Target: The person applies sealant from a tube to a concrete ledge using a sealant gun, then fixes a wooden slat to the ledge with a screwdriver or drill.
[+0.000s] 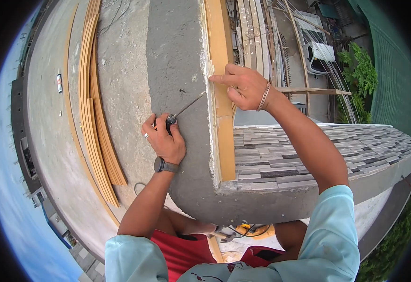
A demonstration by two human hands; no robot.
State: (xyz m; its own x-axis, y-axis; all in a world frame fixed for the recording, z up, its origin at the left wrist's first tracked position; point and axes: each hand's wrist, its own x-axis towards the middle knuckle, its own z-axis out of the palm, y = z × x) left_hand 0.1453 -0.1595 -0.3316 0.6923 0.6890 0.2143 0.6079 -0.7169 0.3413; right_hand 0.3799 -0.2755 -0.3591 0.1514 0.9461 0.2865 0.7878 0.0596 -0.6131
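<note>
Your left hand [164, 141] grips a thin-shafted tool [189, 106] left of the tan board [224, 141], tip near the board's white seam [210, 127]. Your right hand [247, 87], gripping nothing, points at that seam; overpushing could skid the tip into its finger.

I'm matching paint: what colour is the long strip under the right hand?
The strip is yellowish tan, best seen in the head view.

Rough matt cem. ledge [175, 47], metal s/driver shaft [189, 104]
</note>
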